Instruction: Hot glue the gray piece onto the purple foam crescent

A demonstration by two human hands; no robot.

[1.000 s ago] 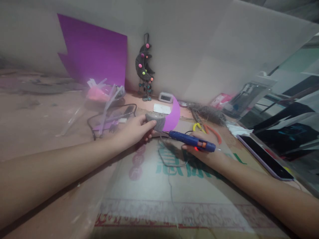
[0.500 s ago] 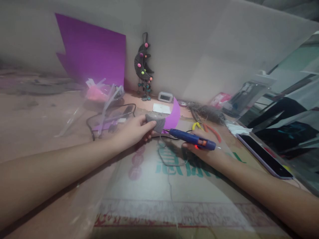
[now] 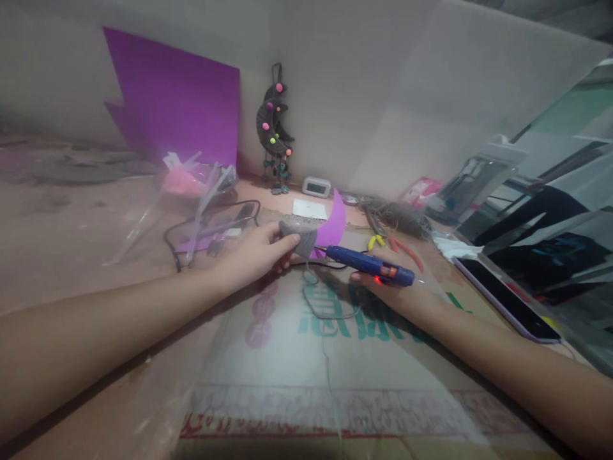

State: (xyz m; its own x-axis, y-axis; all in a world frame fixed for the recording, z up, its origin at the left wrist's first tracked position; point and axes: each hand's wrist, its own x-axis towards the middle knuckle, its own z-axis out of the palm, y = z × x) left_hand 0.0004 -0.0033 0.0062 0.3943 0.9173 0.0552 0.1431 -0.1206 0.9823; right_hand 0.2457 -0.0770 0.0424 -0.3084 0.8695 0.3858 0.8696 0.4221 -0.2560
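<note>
Purple card (image 3: pixel 177 96) leans against the wall at the back left of a pinkish counter (image 3: pixel 62 223). In front of it sit a pink bundle in clear plastic (image 3: pixel 184 182) and several translucent sticks (image 3: pixel 205 204), with a dark cable (image 3: pixel 165 239) curving beside them. Next comes the person's left hand (image 3: pixel 253 255), its fingers clamped on the grey yarn-wrapped end of a purple crescent (image 3: pixel 334 220), which is held over a printed cardboard sheet (image 3: pixel 258 377); the bare purple tip points up and away. Behind, against the wall, hangs a dark crescent ornament (image 3: pixel 271 128) dotted with bright balls, then a small digital clock (image 3: pixel 316 186) and a white card (image 3: pixel 309 209). From the wrapped end a grey yarn strand (image 3: pixel 330 317) loops down across the cardboard. A blue glue gun (image 3: pixel 361 260) aims its nozzle at the wrapped edge; whether it touches is too small to tell. The right hand (image 3: pixel 400 295) has its fingers closed around the gun, where a red light glows. Past it lie a tool with yellow and orange handles (image 3: pixel 407 252), a tangle of grey yarn (image 3: pixel 402 218), crumpled white tissue (image 3: pixel 457 248) and a dark-screened phone (image 3: pixel 507 300).
</note>
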